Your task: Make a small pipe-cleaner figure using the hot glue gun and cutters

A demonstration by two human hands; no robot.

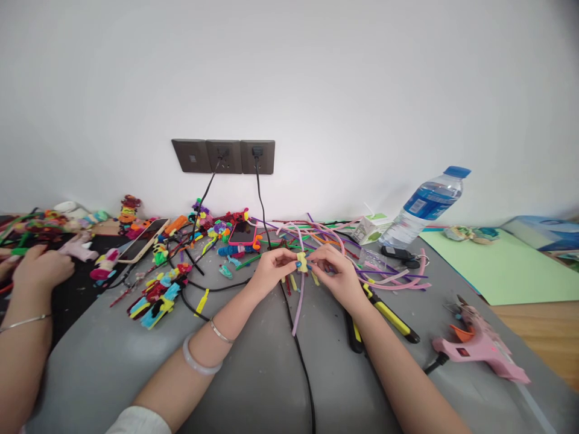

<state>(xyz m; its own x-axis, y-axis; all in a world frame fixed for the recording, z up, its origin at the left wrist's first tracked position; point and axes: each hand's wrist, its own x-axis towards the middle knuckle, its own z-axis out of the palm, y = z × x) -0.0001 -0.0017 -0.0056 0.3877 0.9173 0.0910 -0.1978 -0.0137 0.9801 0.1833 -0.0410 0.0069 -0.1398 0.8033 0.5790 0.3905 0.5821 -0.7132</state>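
Between my two hands is a small pale yellow piece of bent pipe cleaner point(301, 262), held just above the table. The thumb and fingers of my left hand point(281, 265) pinch its left side. From the right, my right hand point(332, 268) pinches it with thumb and forefinger. A pale pink pipe cleaner point(298, 313) runs below the yellow piece; whether the two are joined I cannot tell. Short yellow bits point(293, 282) lie beneath my fingers. Near my right forearm are yellow-and-black pliers point(391, 316), partly hidden by the arm.
A pink glue gun point(482, 349) rests at the right. Behind it are green paper sheets point(488, 271) and a tilted water bottle point(423, 208). Colourful pipe-cleaner figures point(158, 295) and phones point(243, 233) crowd the left. Black cables point(301, 361) cross the table. Another person's hand point(40, 274) works at far left.
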